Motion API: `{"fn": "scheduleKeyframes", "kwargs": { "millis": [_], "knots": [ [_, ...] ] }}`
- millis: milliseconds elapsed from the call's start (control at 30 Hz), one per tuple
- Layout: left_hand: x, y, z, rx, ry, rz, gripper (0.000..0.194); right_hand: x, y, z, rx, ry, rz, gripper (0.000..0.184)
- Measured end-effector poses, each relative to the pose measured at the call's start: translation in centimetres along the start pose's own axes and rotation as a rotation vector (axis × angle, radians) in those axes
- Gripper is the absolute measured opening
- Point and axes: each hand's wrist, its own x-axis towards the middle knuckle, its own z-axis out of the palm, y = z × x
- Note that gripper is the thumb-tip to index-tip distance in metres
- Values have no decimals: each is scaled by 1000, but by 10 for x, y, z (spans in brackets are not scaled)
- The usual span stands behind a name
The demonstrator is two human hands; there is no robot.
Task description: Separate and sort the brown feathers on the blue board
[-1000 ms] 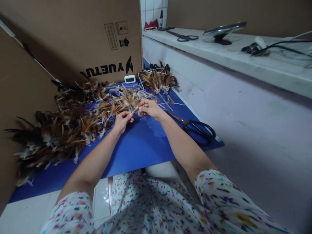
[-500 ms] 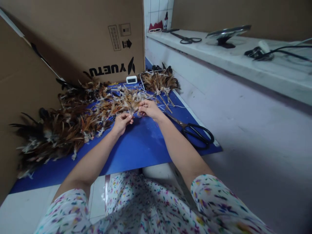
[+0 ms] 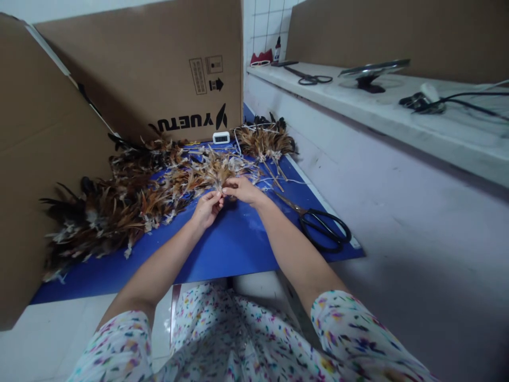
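My left hand is closed in a pinch on the base of a small feather bunch, whose brown and pale tips fan away from me. Close beside it, my right hand pinches at the same base, fingertips nearly touching the left ones. Exactly what the right fingers grip is partly hidden. Behind and left of the hands, a long heap of brown and black feathers with whitish bases lies on the blue board. Large black-handled scissors rest right of my right forearm.
A bundle of feathers on sticks lies at the back, near a small white digital clock. Cardboard walls off the back and left. Along the right, a ledge carries another pair of scissors, a round stand and cables.
My two hands have come together, the right one moving in to the left fingertips at the feather bunch's base. The whole view has tilted and shifted slightly.
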Motion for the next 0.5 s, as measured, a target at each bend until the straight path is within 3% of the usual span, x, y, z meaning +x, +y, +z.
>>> {"fn": "scheduleKeyframes", "kwargs": {
  "millis": [300, 500],
  "knots": [
    [0, 0, -4, 34, -37, -45, 17, 0, -3, 2, 53, 26, 9, 7],
    [2, 1, -8, 65, -12, 6, 20, -2, -13, 2, 21, 196, -13, 10]
  ]
}}
